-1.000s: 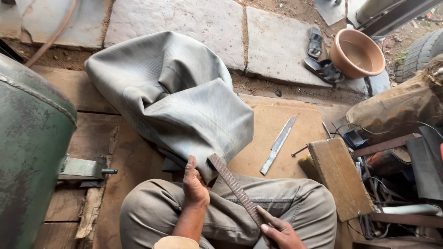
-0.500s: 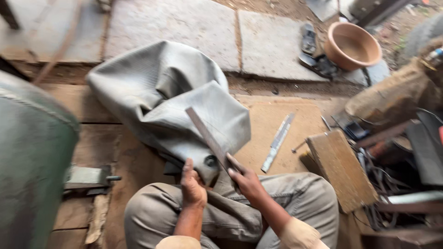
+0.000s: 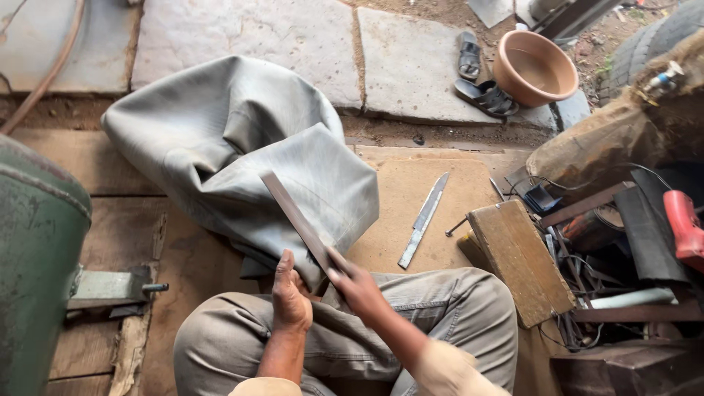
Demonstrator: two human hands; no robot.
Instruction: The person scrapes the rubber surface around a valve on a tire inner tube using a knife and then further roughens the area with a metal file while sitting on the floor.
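A large grey rubber sheet (image 3: 235, 154), folded and crumpled, lies on the wooden floor in front of my knees. My left hand (image 3: 290, 297) rests on its near edge, fingers pressing the rubber down. My right hand (image 3: 356, 282) grips the lower end of a long flat metal bar (image 3: 293, 216), which slants up and to the left across the sheet. A bare knife blade (image 3: 424, 218) lies on a brown board (image 3: 411, 191) to the right of the sheet, untouched.
A green metal drum (image 3: 33, 257) stands at the left. A wooden block (image 3: 521, 260) and a pile of scrap, wires and a red tool (image 3: 682, 227) crowd the right. Beyond the stone slabs lie sandals (image 3: 480, 77) and a clay bowl (image 3: 534, 67).
My right hand has slid up from my lap, carrying the metal bar up onto the rubber sheet. The left hand has stayed on the sheet's edge.
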